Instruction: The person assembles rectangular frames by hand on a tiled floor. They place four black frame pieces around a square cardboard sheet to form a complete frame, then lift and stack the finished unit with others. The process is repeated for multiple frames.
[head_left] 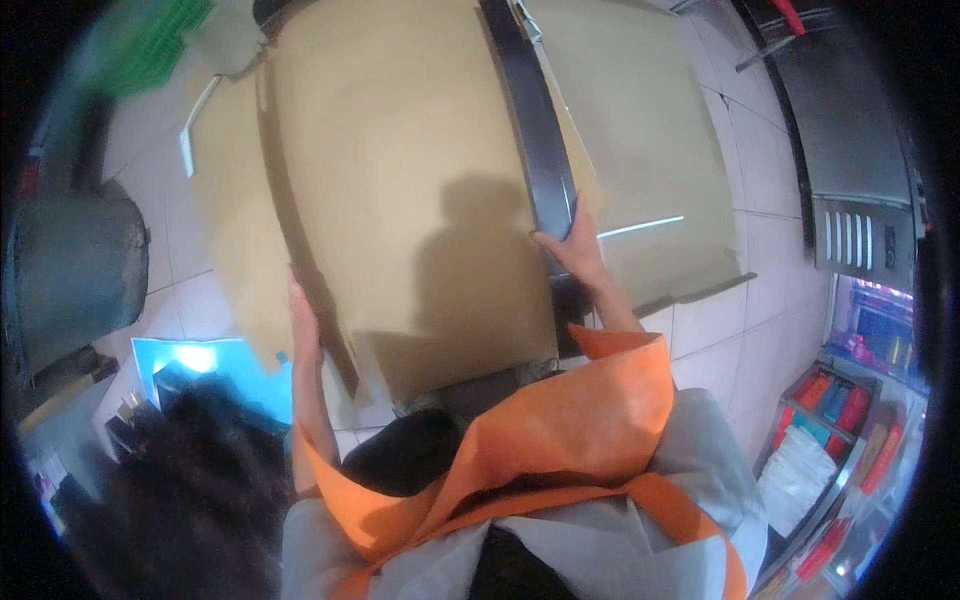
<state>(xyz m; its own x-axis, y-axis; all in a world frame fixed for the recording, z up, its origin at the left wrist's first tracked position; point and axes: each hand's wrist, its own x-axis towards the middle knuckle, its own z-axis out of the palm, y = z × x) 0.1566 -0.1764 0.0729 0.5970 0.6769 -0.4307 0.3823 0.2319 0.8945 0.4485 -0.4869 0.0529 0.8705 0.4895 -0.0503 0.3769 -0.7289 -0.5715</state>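
Apron (pixel 575 425) is worn at six o'clock; bar (pixel 538 150) is spanned by spread right hand (pixel 582 250) at two, board (pixel 395 150) edged by straight left hand (pixel 305 325) at nine, grips unclear.

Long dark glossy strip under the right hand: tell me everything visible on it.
The long dark glossy strip is narrow, straight-sided and blackish with a purple-grey sheen; its material is unclear, perhaps coated board or metal. It runs from the top of the picture down toward the orange apron, along the right side of the large tan rectangular panel. The bare right hand touches it, thumb across its face; whether the fingers grip it is unclear. Its far end leaves the picture.
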